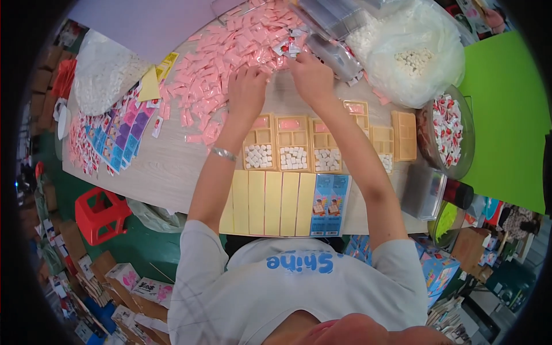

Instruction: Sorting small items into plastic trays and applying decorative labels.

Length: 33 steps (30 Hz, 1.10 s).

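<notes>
At the near edge of a heap of small pink packets (215, 69), my left hand (246, 92) is closed with its fingers curled down. Whatever it holds is hidden under the fingers. My right hand (312, 79) reaches beside it, fingers bent together against some white-and-red packets (286, 46) on the heap. I cannot make out what its fingertips hold. Under my forearms stands a row of tan compartment trays (277, 144). Several contain small white pieces (293, 158) in the near compartment and a pink packet (289, 123) in a far one.
Yellow card strips (264, 201) and blue printed cards (329, 204) lie at the near edge. Right stand a bag of white pieces (397, 80) and a glass bowl (467, 152) of white-and-red packets. Another bag (100, 75) and printed sheets (118, 141) lie left; a red stool (100, 213) stands below.
</notes>
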### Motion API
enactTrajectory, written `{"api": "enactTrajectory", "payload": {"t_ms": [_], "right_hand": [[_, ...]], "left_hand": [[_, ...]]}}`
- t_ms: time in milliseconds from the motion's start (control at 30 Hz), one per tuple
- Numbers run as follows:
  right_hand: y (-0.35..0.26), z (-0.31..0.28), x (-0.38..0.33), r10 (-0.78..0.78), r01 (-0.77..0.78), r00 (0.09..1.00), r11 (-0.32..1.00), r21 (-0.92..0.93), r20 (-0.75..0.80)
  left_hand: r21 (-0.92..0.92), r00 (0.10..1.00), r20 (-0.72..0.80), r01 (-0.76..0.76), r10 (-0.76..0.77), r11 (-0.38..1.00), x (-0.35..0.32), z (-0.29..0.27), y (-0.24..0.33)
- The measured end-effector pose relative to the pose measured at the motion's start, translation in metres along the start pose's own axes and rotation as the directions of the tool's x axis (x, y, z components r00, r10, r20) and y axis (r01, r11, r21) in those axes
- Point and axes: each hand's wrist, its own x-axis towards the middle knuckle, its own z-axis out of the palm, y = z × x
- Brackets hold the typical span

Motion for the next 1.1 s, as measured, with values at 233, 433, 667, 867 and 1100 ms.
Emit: {"api": "enactTrajectory", "payload": {"t_ms": [233,433,667,867,1100], "right_hand": [[0.02,0.019,0.005,-0.166,0.168,0.977,0.986,0.002,-0.137],[0.028,-0.056,-0.049,0.364,-0.381,0.916,0.647,0.66,0.171],[0.119,-0.141,-0.175,0.712,-0.594,0.654,0.275,0.756,0.255],[0.126,-0.115,-0.198,0.782,-0.793,0.573,0.455,0.404,0.244],[0.096,-0.121,-0.198,0.523,-0.545,0.837,0.822,-0.165,-0.16]], "left_hand": [[-0.263,0.999,0.013,0.053,-0.052,0.963,-0.01,-0.005,-0.006],[-0.304,0.975,0.191,-0.049,0.111,0.952,-0.003,-0.006,-0.018],[-0.423,0.965,0.192,-0.08,0.176,0.902,-0.046,-0.029,0.099],[-0.366,0.968,0.129,-0.157,0.217,0.917,-0.047,-0.004,0.224],[-0.302,0.957,0.199,-0.145,0.211,0.942,-0.06,0.017,0.237]]}}
